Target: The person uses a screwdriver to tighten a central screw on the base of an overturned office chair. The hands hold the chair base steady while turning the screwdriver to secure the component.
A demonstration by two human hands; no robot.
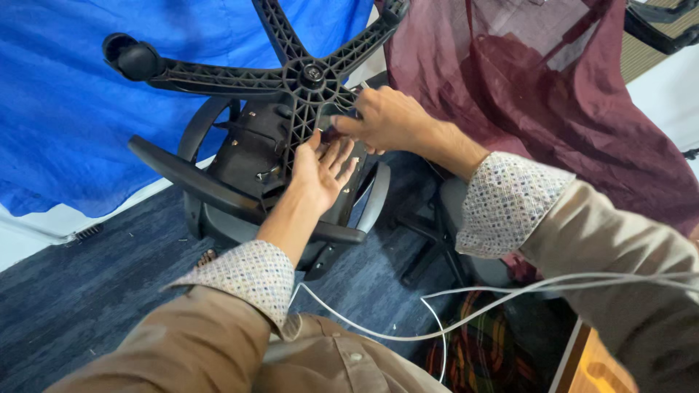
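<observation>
Two hands meet at the underside of an upturned office chair (255, 156), which lies tipped on the dark blue carpet (95, 291) in the middle of the scene, its seat facing away from you. Its black star base (291, 76) points up toward you, ribbed plastic spokes running out to a castor (131, 60) at far left. You should judge this chair as bulky and fairly heavy, top-loaded now by the base, so it will want to roll on its curved armrests (186, 175). The spokes look stiff and give a sure hold; the ribs offer edges for your fingers. The metal mechanism plate below the hub (251, 145) looks hard, with corners that could pinch.

Your left hand (320, 171) lies flat and spread against a spoke and the seat underside, bracing, holding nothing. Your right hand (386, 120) has its grip narrowed, thumb and fingers pinched near the hub (313, 73) around something small and dark; you cannot tell what it is.

Just right of the chair hangs a maroon mesh fabric (553, 94), soft and light. Behind at far left a blue sheet (65, 124) drapes. A white cable (451, 306) loops near you across your lap.
</observation>
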